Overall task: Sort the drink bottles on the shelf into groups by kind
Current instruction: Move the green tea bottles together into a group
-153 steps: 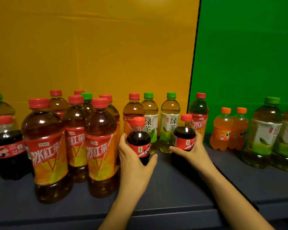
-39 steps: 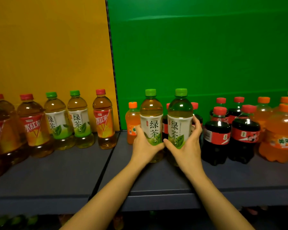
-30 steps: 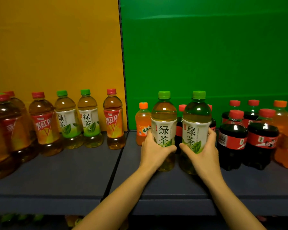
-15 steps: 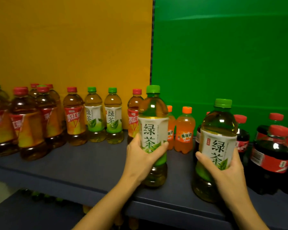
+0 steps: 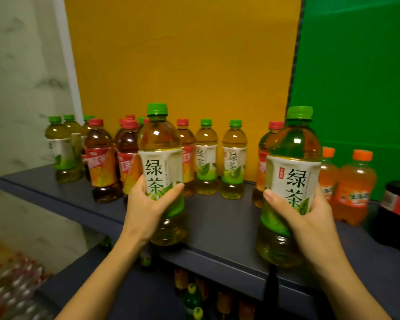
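Observation:
My left hand (image 5: 148, 204) grips a green-tea bottle (image 5: 160, 158) with a green cap and white label, held upright above the front of the dark shelf (image 5: 217, 218). My right hand (image 5: 305, 215) grips a second green-tea bottle (image 5: 293, 162) of the same kind, held near the shelf's front edge. Behind them stand two green-tea bottles (image 5: 218, 158) by the yellow back panel. Several red-capped iced-tea bottles (image 5: 101, 158) stand at the left, with more green-tea bottles (image 5: 60, 148) at the far left end. Two orange soda bottles (image 5: 353, 185) and a cola bottle (image 5: 395, 211) stand at the right.
A yellow panel (image 5: 183, 54) and a green panel (image 5: 356, 65) back the shelf. A pale wall (image 5: 21, 77) lies past the shelf's left end. A lower shelf (image 5: 148, 296) holds more bottles (image 5: 192, 299), and wrapped bottle packs (image 5: 16, 287) lie at the bottom left.
Both hands have carried the two green-tea bottles leftward along the shelf, from the green-backed section to the yellow-backed one. The view has swung left, showing the shelf's left end.

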The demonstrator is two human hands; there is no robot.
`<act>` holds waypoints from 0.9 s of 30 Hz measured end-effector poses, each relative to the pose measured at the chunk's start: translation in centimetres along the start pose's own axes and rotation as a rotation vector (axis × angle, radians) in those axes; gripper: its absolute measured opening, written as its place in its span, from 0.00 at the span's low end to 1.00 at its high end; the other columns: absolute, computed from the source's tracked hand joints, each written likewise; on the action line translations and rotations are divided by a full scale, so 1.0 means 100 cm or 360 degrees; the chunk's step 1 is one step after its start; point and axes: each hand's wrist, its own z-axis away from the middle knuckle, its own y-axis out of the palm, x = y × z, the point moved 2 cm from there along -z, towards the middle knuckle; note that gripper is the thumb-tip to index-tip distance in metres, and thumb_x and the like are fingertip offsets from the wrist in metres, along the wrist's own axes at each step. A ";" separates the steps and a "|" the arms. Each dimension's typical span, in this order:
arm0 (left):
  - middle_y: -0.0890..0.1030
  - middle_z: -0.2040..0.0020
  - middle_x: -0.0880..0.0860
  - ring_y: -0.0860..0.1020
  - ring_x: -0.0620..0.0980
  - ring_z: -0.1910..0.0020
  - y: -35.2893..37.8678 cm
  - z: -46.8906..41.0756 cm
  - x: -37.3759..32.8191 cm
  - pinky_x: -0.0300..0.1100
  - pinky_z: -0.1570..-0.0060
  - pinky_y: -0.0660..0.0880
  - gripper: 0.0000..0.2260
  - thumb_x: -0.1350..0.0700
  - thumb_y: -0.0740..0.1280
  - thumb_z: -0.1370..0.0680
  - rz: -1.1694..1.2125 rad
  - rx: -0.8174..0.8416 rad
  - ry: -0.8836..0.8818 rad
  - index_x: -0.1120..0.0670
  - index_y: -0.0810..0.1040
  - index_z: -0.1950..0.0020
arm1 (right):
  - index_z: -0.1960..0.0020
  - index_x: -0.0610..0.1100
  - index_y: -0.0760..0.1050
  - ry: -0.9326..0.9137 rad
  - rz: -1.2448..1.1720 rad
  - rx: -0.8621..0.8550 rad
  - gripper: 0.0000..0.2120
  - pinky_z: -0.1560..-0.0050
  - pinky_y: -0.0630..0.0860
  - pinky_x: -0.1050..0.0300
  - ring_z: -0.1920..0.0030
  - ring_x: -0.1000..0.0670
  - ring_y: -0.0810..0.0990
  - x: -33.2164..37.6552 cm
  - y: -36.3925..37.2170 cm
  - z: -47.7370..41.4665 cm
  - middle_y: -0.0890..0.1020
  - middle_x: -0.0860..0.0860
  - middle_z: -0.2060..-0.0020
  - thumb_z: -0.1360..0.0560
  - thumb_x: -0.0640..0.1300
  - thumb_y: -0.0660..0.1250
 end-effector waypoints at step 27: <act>0.81 0.53 0.48 0.81 0.42 0.56 -0.273 -0.095 0.085 0.32 0.62 0.78 0.25 0.44 0.75 0.43 -0.0265 -0.0497 -0.0038 0.49 0.75 0.50 | 0.42 0.56 0.71 0.0121 -0.0362 0.0586 0.32 0.53 0.79 0.61 0.50 0.59 0.81 -0.048 0.336 -0.013 0.83 0.58 0.51 0.42 0.58 0.78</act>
